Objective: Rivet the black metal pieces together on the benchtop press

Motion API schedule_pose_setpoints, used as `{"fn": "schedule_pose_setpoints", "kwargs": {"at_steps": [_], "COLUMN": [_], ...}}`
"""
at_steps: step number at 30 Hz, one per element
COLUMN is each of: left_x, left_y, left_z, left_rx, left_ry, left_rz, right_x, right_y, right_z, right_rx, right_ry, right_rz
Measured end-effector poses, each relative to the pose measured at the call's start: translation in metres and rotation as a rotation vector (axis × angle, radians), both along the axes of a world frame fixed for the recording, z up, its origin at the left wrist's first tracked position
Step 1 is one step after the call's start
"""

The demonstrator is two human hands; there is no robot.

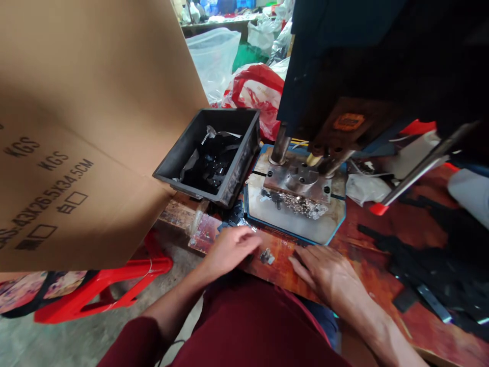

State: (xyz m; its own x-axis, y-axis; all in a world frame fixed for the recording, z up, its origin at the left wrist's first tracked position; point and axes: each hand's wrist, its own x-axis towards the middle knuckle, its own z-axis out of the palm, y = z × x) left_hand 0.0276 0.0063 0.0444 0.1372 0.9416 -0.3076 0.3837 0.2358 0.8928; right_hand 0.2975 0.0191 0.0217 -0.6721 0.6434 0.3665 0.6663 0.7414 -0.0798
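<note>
Head view: your left hand (229, 250) and right hand (324, 270) rest with fingers loose and holding nothing, the metal clip (267, 256) between them not yet placed on the press (298, 178) at 12 o'clock.

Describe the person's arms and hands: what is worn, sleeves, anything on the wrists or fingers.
Both hands are bare: no gloves, and no rings or watch that I can make out. The left hand has a dark red sleeve pushed up past the forearm. The right hand has a bare forearm; its sleeve is out of view.
</note>
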Motion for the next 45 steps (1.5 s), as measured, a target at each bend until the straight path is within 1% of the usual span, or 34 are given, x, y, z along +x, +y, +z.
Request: {"fn": "schedule_pose_setpoints", "kwargs": {"at_steps": [2, 5, 6, 8, 10, 13, 15, 18, 21, 24, 26, 29, 31, 33, 35, 37, 39, 42, 45], "left_x": [-0.025, -0.052, -0.056, -0.059, -0.058, -0.058, -0.059, -0.063, -0.067, -0.071, -0.070, -0.066, -0.063, -0.064, -0.067, -0.070, -0.073, -0.074, -0.074], "left_y": [-0.001, 0.001, 0.003, 0.006, 0.008, 0.011, 0.012, 0.013, 0.011, 0.010, 0.009, 0.011, 0.012, 0.014, 0.014, 0.014, 0.013, 0.012, 0.010], "left_z": [-0.007, -0.028, -0.035, -0.048, -0.058, -0.065, -0.067, -0.066, -0.061, -0.058, -0.058, -0.061, -0.062, -0.060, -0.057, -0.054, -0.050, -0.047, -0.045], "left_rx": [0.099, 0.259, 0.290, 0.322, 0.333, 0.326, 0.315, 0.316, 0.270, 0.204, 0.213, 0.269, 0.275, 0.233, 0.158, 0.068, -0.020, -0.121, -0.182], "left_ry": [0.263, 0.610, 0.678, 0.752, 0.760, 0.714, 0.687, 0.676, 0.642, 0.580, 0.574, 0.648, 0.673, 0.630, 0.544, 0.391, 0.182, -0.076, -0.196], "left_rz": [0.131, 0.270, 0.297, 0.318, 0.313, 0.328, 0.339, 0.328, 0.331, 0.345, 0.333, 0.300, 0.295, 0.309, 0.339, 0.383, 0.450, 0.534, 0.561], "right_x": [0.013, 0.022, 0.023, 0.018, 0.009, -0.006, -0.014, -0.015, -0.008, -0.004, -0.007, -0.016, -0.019, -0.020, -0.018, -0.014, -0.011, -0.007, -0.003], "right_y": [0.000, 0.002, 0.004, 0.013, 0.027, 0.053, 0.070, 0.087, 0.095, 0.098, 0.099, 0.101, 0.103, 0.104, 0.104, 0.104, 0.102, 0.101, 0.106], "right_z": [-0.003, -0.002, 0.000, 0.007, 0.013, 0.018, 0.019, 0.019, 0.020, 0.019, 0.019, 0.019, 0.018, 0.016, 0.012, 0.008, 0.007, 0.014, 0.028], "right_rx": [0.013, -0.017, -0.028, -0.035, -0.050, -0.134, -0.190, -0.215, -0.242, -0.288, -0.306, -0.297, -0.277, -0.257, -0.245, -0.242, -0.243, -0.240, -0.212], "right_ry": [-0.064, -0.120, -0.121, -0.088, -0.014, 0.092, 0.083, -0.010, -0.021, 0.032, 0.050, 0.023, -0.007, -0.001, 0.036, 0.071, 0.104, 0.218, 0.374], "right_rz": [-0.056, -0.129, -0.151, -0.195, -0.230, -0.233, -0.239, -0.326, -0.358, -0.307, -0.278, -0.265, -0.262, -0.251, -0.235, -0.218, -0.210, -0.217, -0.248]}}
